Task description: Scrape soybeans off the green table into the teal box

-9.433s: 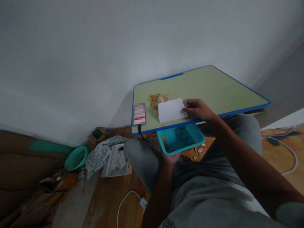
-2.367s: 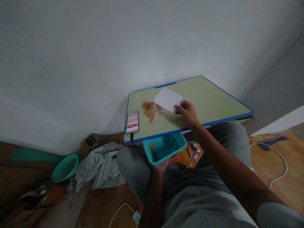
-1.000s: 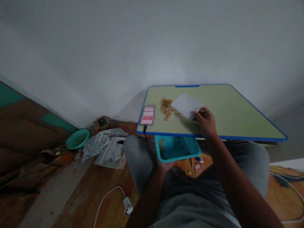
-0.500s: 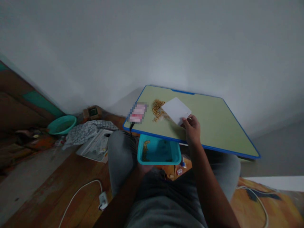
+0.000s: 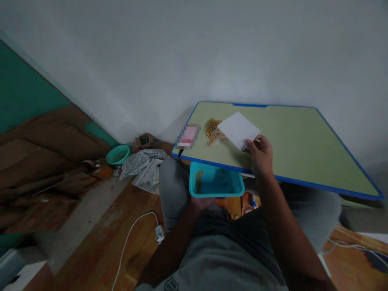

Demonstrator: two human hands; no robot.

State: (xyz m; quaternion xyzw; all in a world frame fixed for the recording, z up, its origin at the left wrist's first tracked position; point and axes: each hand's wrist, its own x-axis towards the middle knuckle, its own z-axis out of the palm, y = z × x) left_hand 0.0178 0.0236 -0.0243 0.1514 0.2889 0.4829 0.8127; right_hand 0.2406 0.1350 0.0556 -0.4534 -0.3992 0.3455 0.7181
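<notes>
My right hand (image 5: 261,152) pinches the near corner of a thin white square card (image 5: 239,130), tilted over the table (image 5: 303,141). Just left of the card lies a heap of small yellow beans, like soybeans (image 5: 211,128), on the pale green tabletop. Below the table's near edge, my left hand (image 5: 202,203) supports a turquoise plastic basin (image 5: 218,182) from underneath; most of its fingers are hidden. A short band of beans (image 5: 199,182) rests along the basin's left side.
A blurred pink card (image 5: 188,136) with a black strap lies at the table's left end. On the floor to the left are a green bowl (image 5: 117,154), a checked cloth (image 5: 142,162), a cardboard box (image 5: 144,140) and a white cable with a plug (image 5: 159,233).
The head view has turned left, so everything sits further right in the picture. Both hands keep their holds, and the bean heap looks much the same.
</notes>
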